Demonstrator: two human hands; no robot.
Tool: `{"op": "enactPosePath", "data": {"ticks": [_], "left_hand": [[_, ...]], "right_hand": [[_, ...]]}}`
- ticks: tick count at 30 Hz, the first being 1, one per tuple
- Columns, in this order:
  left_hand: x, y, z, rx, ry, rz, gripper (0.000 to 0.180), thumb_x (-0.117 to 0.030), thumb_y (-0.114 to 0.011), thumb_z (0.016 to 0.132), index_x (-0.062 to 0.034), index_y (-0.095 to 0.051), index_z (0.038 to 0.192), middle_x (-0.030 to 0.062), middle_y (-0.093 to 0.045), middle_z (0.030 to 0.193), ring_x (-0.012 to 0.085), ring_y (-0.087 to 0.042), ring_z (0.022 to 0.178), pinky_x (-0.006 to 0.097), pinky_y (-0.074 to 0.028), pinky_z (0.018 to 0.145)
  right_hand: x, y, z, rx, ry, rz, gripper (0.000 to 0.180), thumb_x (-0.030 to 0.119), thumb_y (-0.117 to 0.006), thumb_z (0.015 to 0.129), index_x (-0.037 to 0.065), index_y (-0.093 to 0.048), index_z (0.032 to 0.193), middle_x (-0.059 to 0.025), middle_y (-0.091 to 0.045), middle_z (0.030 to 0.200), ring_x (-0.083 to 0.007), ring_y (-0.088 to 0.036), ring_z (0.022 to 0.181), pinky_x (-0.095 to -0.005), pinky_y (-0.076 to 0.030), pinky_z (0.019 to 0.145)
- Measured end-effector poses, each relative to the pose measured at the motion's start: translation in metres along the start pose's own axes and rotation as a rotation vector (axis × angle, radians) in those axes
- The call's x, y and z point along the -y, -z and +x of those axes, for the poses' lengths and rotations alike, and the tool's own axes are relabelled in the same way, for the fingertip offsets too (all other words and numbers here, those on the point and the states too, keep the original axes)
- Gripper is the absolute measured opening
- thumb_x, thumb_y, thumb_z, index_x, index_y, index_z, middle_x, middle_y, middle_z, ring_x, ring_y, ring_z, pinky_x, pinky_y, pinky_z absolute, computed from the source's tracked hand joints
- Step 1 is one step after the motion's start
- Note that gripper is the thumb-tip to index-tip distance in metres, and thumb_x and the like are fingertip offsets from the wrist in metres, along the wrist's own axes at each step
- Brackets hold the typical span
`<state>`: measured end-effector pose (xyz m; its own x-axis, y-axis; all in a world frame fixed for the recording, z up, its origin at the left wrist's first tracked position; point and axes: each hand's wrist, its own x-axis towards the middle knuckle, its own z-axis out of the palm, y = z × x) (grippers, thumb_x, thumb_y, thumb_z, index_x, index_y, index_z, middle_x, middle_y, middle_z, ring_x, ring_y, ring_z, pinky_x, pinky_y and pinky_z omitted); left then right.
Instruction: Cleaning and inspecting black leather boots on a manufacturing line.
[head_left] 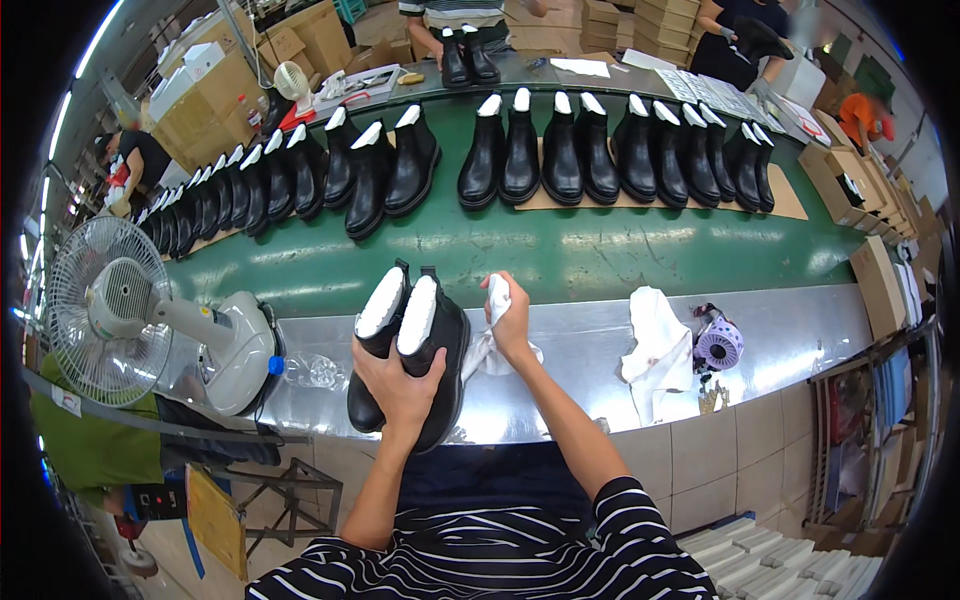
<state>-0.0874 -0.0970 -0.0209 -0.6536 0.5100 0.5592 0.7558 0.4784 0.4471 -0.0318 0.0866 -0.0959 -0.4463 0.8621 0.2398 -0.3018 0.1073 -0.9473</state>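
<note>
A pair of black ankle boots with white stuffing in their shafts is held upright at the metal table's near side. My left hand wraps around the boots' shafts, thumb toward the right boot. Just right of the boots, my right hand is closed around a white cloth, a bunched end showing above the fist and the rest hanging onto the metal. The cloth and the boots look apart at the fist. Another white cloth lies on the metal farther right.
Black boots stand in a long row across the green belt. A white fan and a clear plastic bottle are at left. A small purple fan stands at right. Across the table, a person handles another pair.
</note>
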Motion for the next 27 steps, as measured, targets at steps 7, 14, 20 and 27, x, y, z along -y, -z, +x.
{"op": "enactPosePath", "data": {"ticks": [7,14,20,27], "left_hand": [[-0.002,0.006,0.003,0.021,0.035,-0.054,0.059,-0.037,-0.083,0.069,0.0010,-0.069,0.112,0.0316,-0.039,0.136,0.0479,-0.040,0.126,0.053,-0.034,0.105],[0.017,0.006,0.029,-0.010,0.085,-0.128,0.051,-0.031,-0.081,0.074,-0.0006,-0.067,0.113,0.0237,-0.047,0.124,0.0427,-0.050,0.114,0.047,-0.041,0.097],[0.020,-0.006,0.125,0.064,-0.207,-0.220,0.053,-0.033,-0.082,0.071,-0.0062,-0.070,0.115,0.0246,-0.045,0.134,0.0435,-0.048,0.120,0.047,-0.041,0.102],[0.020,-0.047,0.232,0.637,-0.655,-0.302,0.049,-0.029,-0.084,0.067,-0.0001,-0.073,0.105,0.0214,-0.036,0.144,0.0395,-0.048,0.126,0.040,-0.039,0.109]], "right_hand": [[-0.008,0.005,0.000,-0.048,-0.082,0.207,0.016,0.018,-0.042,0.102,0.009,-0.053,0.093,0.0076,-0.036,0.057,-0.0024,-0.031,0.047,-0.0220,-0.020,0.043],[-0.002,0.022,0.017,-0.141,-0.218,0.429,0.016,0.017,-0.043,0.102,0.009,-0.053,0.093,0.0063,-0.037,0.057,-0.0033,-0.033,0.047,-0.0224,-0.021,0.043],[0.005,0.031,0.030,-0.278,-0.186,0.497,0.020,0.021,-0.040,0.104,0.007,-0.051,0.095,0.0035,-0.034,0.055,-0.0055,-0.030,0.045,-0.0246,-0.021,0.042],[0.002,0.043,0.040,-0.365,-0.179,0.520,0.023,0.027,-0.039,0.104,0.007,-0.049,0.097,0.0033,-0.029,0.055,-0.0067,-0.024,0.043,-0.0259,-0.019,0.042]]}}
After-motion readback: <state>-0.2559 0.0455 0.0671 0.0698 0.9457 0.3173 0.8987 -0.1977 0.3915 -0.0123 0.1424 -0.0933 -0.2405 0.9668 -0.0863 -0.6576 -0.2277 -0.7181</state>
